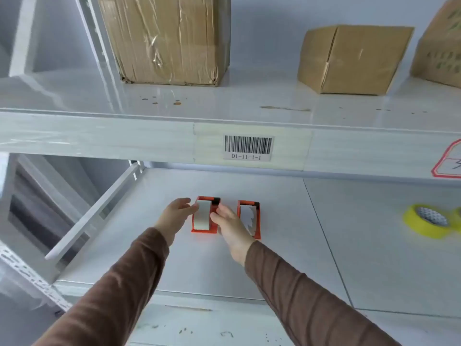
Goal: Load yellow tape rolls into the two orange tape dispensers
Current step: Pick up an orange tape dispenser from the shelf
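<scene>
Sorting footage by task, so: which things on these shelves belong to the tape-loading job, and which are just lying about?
Job:
left orange dispenser, holding a pale roll
right orange dispenser
yellow tape roll
left hand
right hand

Lying about:
taped carton
small carton
printed carton
barcode label

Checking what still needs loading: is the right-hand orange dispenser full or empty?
Empty. The right dispenser shows only the shelf through its open frame, while the left dispenser holds a pale roll.
</scene>
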Available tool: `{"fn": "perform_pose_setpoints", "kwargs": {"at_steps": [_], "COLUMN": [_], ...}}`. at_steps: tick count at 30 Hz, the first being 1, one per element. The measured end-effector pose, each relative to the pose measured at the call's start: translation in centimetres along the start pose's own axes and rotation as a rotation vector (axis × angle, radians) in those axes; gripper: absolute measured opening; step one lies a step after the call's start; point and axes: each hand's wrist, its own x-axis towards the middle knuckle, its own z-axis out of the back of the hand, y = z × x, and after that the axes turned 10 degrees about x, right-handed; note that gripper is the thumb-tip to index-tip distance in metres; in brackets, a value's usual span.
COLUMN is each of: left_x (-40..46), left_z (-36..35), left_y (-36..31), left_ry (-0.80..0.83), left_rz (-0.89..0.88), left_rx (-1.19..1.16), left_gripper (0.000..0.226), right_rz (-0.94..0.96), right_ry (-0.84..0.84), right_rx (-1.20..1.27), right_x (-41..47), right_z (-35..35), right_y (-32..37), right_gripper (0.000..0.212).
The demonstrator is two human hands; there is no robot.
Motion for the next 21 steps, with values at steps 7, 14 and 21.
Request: {"fn": "perform_pose_setpoints", "kwargs": {"at_steps": [7,14,21], "left_x": [0.3,-2.5,-4.5], "left_z": [-1.5,-2.0,-1.4], "left_y": [-0.6,0.6,1.0], "left_ry": [0.065,0.153,0.077], "left_rz": [0.168,0.119,0.000], "left_rx": [-0.156,-0.293,-0.427], "left_gripper": [0.031,0.025,0.021], "right_rz": [-0.064,0.000,0.162], "right_ry": [-0.068,-0.227,-0.292], "right_rx": [-0.067,-0.047,-0.159], "right_x": [1.2,0.6,0.4], "right_z": [-1.7,-1.3,-1.8], "right_y": [-0.2,-2.5,-2.8], "right_gripper": [0.034,0.017,0.009]}}
